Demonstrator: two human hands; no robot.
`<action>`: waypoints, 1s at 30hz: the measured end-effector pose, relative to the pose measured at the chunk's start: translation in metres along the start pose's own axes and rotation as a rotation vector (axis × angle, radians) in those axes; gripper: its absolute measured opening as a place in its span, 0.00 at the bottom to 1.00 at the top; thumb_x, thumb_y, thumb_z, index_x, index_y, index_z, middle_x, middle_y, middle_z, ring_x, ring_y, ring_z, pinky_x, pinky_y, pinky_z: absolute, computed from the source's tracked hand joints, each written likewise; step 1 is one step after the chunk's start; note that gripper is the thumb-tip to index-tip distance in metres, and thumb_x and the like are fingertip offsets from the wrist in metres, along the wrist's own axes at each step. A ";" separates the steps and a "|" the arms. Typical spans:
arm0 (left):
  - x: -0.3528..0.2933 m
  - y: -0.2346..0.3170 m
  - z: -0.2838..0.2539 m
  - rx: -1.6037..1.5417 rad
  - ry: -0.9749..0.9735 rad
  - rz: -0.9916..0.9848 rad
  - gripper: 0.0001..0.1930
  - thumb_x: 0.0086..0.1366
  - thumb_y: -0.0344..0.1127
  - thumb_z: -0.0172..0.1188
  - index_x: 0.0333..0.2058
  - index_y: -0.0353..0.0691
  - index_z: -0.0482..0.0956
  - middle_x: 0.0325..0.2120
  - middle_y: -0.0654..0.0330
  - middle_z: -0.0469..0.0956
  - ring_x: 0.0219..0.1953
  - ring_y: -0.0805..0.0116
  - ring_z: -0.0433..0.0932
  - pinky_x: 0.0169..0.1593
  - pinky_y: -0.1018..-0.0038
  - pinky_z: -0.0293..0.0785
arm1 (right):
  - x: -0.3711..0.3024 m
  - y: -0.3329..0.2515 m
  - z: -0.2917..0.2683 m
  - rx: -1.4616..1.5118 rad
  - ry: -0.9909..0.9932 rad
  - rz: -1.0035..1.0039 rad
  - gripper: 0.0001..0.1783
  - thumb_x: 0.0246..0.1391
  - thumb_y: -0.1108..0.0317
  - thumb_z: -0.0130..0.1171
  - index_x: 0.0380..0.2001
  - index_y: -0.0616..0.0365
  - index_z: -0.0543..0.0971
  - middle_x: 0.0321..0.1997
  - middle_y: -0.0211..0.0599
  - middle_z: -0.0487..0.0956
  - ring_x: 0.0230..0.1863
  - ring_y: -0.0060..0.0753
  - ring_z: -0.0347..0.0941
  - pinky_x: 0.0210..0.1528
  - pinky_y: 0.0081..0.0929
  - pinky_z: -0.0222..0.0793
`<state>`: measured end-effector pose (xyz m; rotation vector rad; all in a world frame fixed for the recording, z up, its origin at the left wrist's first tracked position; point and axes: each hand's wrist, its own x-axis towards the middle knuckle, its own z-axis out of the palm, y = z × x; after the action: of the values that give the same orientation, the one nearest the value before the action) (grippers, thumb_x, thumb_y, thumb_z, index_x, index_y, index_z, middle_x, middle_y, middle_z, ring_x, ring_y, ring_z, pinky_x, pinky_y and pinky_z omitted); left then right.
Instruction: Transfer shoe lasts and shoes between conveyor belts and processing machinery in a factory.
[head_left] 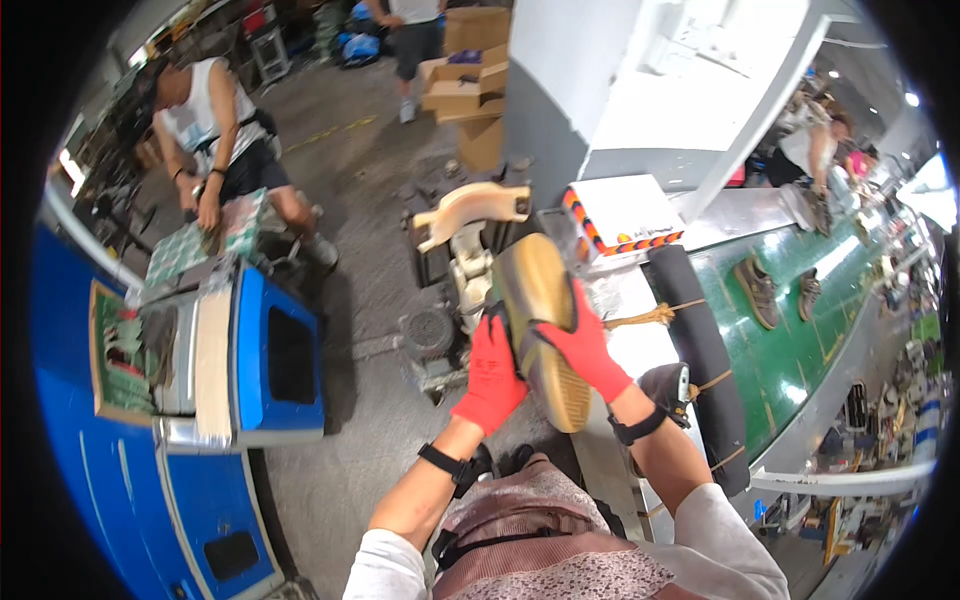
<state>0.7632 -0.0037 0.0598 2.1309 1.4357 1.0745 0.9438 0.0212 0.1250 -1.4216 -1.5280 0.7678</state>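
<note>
A shoe with a tan, yellowish sole is held up in front of me, tilted on its side with the sole turned toward my right. My left hand, in a red glove with dark fingertips, grips the side of the shoe away from the sole. From the right, my right hand, gloved the same way, is closed around the middle of the shoe with its fingers on the sole. The shoe's upper is mostly hidden. Just beyond it stands a machine with a curved, tan-padded bar on top.
A dark padded roll tied with cord edges the bench at right, beside a dark shoe. A white box sits behind. Shoes lie on a green conveyor. A blue machine and a co-worker are at left.
</note>
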 end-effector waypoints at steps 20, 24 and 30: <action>0.013 -0.009 -0.018 -1.084 -0.261 -0.573 0.28 0.70 0.60 0.52 0.58 0.45 0.73 0.48 0.61 0.79 0.49 0.60 0.77 0.48 0.60 0.76 | -0.008 -0.048 0.005 -0.531 -0.247 -0.028 0.58 0.53 0.42 0.60 0.75 0.59 0.42 0.57 0.61 0.68 0.55 0.57 0.72 0.55 0.42 0.68; -0.007 -0.012 -0.023 -0.950 -0.308 -0.611 0.27 0.70 0.59 0.53 0.57 0.46 0.75 0.46 0.62 0.80 0.47 0.61 0.79 0.45 0.60 0.79 | -0.011 -0.052 0.005 -0.505 -0.241 -0.011 0.59 0.53 0.42 0.60 0.75 0.59 0.41 0.59 0.62 0.67 0.54 0.58 0.72 0.54 0.44 0.69; -0.007 0.020 -0.025 -0.954 -0.378 -0.634 0.26 0.71 0.57 0.52 0.57 0.46 0.74 0.47 0.61 0.79 0.48 0.60 0.79 0.47 0.60 0.78 | -0.027 -0.057 0.009 -0.507 -0.186 0.023 0.58 0.55 0.41 0.59 0.75 0.58 0.41 0.64 0.64 0.63 0.57 0.58 0.68 0.56 0.43 0.67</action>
<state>0.7556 -0.0217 0.0868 1.0228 0.9859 0.7922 0.9095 -0.0125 0.1668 -1.7718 -1.9478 0.5571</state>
